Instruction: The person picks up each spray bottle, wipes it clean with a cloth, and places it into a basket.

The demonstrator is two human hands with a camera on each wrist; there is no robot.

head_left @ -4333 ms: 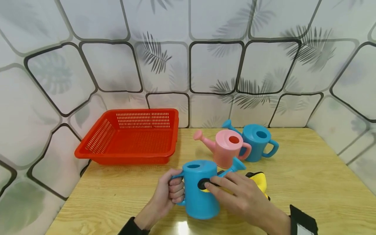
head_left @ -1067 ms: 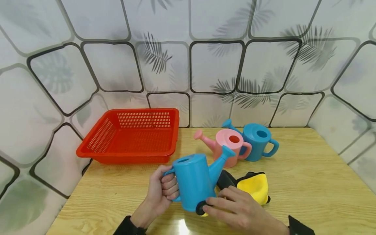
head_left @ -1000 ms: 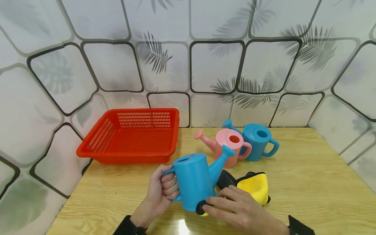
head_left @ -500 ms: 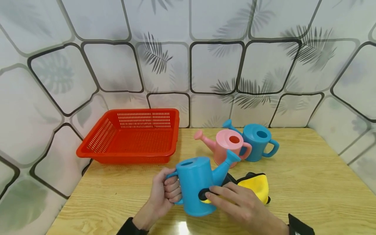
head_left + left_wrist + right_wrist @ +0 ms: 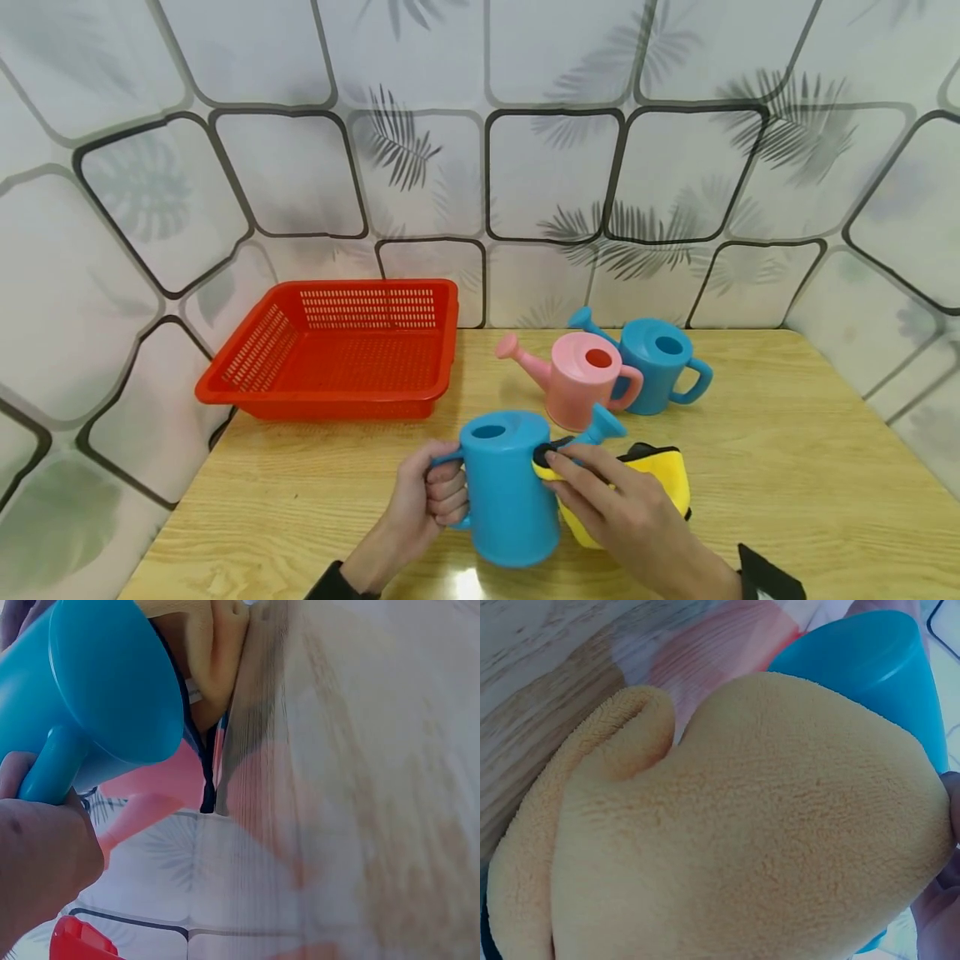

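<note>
We see a cylindrical blue plastic watering can (image 5: 506,512) over the pale wooden bench (image 5: 795,467). The left hand (image 5: 437,490) grips its handle (image 5: 448,457) at nine o'clock; the right hand (image 5: 633,517) holds a yellow-and-black plush cloth (image 5: 666,475) against its two-o'clock side. A pink plastic watering pot (image 5: 573,396) stands at one.

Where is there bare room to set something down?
Free: the table right of the yellow cloth and rear blue watering can; left front, between red basket and left grip. Crowded: centre, where held can, cloth and pink can cluster.

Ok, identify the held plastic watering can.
The front blue cylindrical can, its handle in the left hand; the pink can and rear blue can stand unheld.
</note>
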